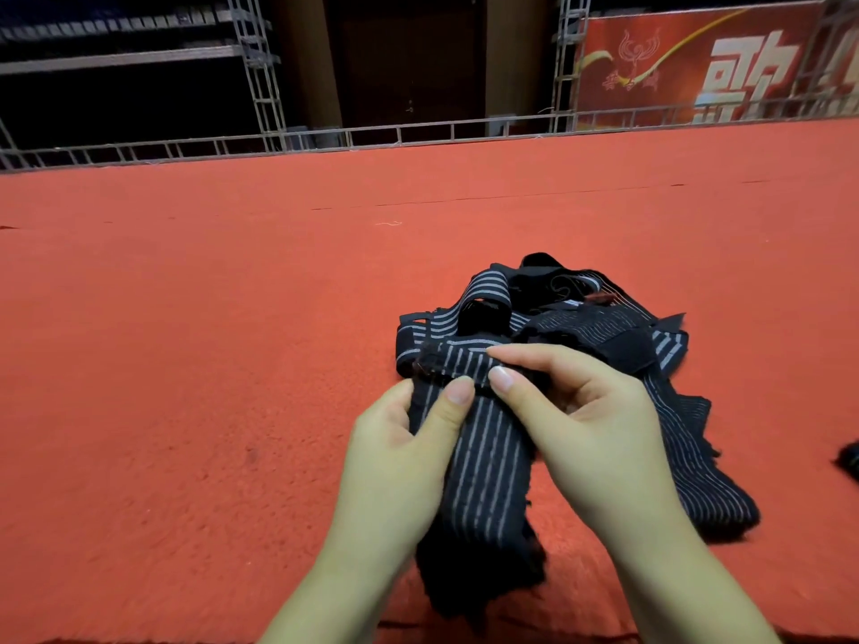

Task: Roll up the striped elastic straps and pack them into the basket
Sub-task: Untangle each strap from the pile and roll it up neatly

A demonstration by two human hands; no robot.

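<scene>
1. Head view, looking down: both bare hands meet over one black elastic strap with thin white lengthwise stripes (483,439), held just above a red carpeted floor (186,364).
2. Left hand (399,453) grips the strap's left edge, thumb curled over the top face, fingers tucked underneath and out of sight.
3. Right hand (590,434) pinches the same strap just to the right, thumb pressed on the striped face, forefinger curled over the far side.
4. Both thumbs lie close together near the strap's far end, where the fabric is folded over on itself.
5. From the hands, the strap hangs down toward the near edge of the picture, its frayed black tail dropping between the two wrists.
6. Just beyond the hands sits a loose, tangled heap of more black-and-white striped straps (571,313) on the carpet, right of centre, touching the held strap.
7. One long band from that heap (706,471) runs near and right, passing under the right hand's wrist.
8. At the far right edge, a small dark scrap (849,457) lies on the carpet, too cropped to identify.
9. Far back, a grey metal truss railing (418,134) borders the carpet, with a red banner bearing large white characters (743,62) at the far right.
</scene>
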